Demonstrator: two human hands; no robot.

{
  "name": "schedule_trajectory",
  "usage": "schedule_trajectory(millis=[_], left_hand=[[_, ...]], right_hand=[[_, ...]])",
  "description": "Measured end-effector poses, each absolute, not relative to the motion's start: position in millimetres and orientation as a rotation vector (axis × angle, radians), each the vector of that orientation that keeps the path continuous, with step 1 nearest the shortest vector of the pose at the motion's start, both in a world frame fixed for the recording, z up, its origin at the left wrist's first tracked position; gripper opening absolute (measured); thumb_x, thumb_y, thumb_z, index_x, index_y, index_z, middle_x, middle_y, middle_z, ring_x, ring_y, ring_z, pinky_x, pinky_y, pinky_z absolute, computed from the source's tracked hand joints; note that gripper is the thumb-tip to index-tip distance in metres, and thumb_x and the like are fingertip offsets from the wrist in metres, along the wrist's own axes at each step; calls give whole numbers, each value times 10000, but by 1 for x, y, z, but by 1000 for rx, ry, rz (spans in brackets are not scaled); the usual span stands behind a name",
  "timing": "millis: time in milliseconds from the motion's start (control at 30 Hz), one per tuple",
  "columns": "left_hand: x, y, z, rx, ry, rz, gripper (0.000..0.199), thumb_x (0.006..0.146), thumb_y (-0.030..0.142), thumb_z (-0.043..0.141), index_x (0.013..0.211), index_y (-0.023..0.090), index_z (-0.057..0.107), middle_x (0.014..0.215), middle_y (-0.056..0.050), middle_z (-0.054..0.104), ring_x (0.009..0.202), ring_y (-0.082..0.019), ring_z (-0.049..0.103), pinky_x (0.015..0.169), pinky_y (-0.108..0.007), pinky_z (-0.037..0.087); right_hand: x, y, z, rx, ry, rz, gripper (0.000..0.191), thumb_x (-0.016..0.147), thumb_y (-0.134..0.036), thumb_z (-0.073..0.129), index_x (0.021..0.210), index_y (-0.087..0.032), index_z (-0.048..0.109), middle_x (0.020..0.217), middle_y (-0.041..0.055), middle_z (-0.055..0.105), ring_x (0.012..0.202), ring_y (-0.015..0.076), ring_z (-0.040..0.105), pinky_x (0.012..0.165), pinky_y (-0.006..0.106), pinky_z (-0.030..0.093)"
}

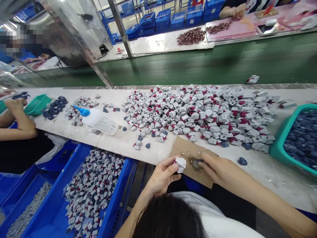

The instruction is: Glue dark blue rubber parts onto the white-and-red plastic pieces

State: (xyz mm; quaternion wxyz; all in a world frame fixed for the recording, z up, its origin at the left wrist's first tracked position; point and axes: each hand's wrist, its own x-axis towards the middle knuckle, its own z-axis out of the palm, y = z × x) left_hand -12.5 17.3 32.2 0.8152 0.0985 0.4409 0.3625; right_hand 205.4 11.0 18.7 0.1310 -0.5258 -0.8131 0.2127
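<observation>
Pinching left hand (pixel 163 170): thumb and fingers closed on a white piece (pixel 181 164) with a bit of dark red by the fingertips, lifted just beside the cardboard's near side; hold it by its edges so that the pale faces stay clean.
Right hand (pixel 213 163): fingertips drawn together on what looks like a small dark piece (pixel 198 161), low over the cardboard; its outline is partly covered by the fingers. A light pinch, far back on the piece, would serve best.
Wet patch (pixel 195 166): dark and glossy, under the right fingertips; it looks like glue, though that cannot be told for sure. A brief, shallow touch should coat evenly, while a deep press could load too much and smear the fingers.
Cardboard (pixel 177 144): lying on the table's near edge, with shiny drops on it; best kept flat, with sleeves and spare pieces off it.
Loose dark blue piece (pixel 242 161): on the table, beyond the right wrist.
Pile (pixel 193 114): white-and-red pieces, spread behind the cardboard.
Green basket (pixel 277 145): to the right, filled with dark blue pieces.
Bottle (pixel 101 121): lying on its side, left of the pile, blue nozzle pointing away.
Blue crate (pixel 125 172): below the table's edge, left, holding many mixed pieces.
</observation>
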Motion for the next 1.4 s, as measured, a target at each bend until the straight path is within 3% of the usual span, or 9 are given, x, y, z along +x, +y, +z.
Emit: schedule_trajectory(millis=[67,167,300,500,700,967,1233,1400], left_hand=[[-10,21,37,222,964,805,459,487,308,895,901,180,740,812,-5,702,644,-54,597,493,-112,442],[-2,25,43,218,957,821,471,462,313,902,879,170,737,754,0,683,656,-60,613,515,-105,444],[8,27,46,314,977,856,445,428,269,912,814,159,719,736,-11,688,676,-103,632,545,-148,475],[8,25,45,477,987,887,376,456,260,897,754,145,700,663,-3,667,594,-99,589,488,-165,470],[8,24,46,528,977,903,338,472,251,889,732,150,698,636,2,653,579,-99,571,483,-178,474],[0,27,52,834,1010,890,242,540,194,854,727,166,703,722,-23,701,686,-143,652,651,-231,518],[6,25,44,1003,956,913,278,632,270,793,804,151,610,742,-10,643,697,-127,621,634,-219,489],[6,28,49,1199,848,706,223,744,258,640,854,185,460,665,38,497,531,-79,460,491,-199,358]], right_hand=[[201,10,38,-1500,-2049,852,218,960,-320,394,1059,-191,540,889,58,687,714,159,665,552,219,512],[188,4,60,-1472,-1624,1022,285,921,-424,490,1046,-179,563,831,65,687,712,170,670,529,210,532],[173,-3,70,-1411,-1532,992,238,906,-387,525,1015,-181,568,760,52,676,642,154,662,509,198,538],[170,2,69,-1290,-1683,920,160,932,-268,483,1049,-176,543,869,53,700,747,142,690,586,174,558],[171,3,70,-1253,-1784,989,142,960,-257,430,1044,-189,523,957,57,695,859,154,685,669,192,556],[188,17,92,-1226,-2119,1133,194,974,-262,368,889,-203,532,771,4,638,599,112,571,510,214,398],[194,20,85,-1127,-2100,1155,161,966,-254,407,919,-194,549,776,5,631,618,98,565,541,199,391],[199,27,84,-1219,-1851,1288,297,929,-452,477,974,-207,639,686,0,612,583,120,545,518,220,408]])
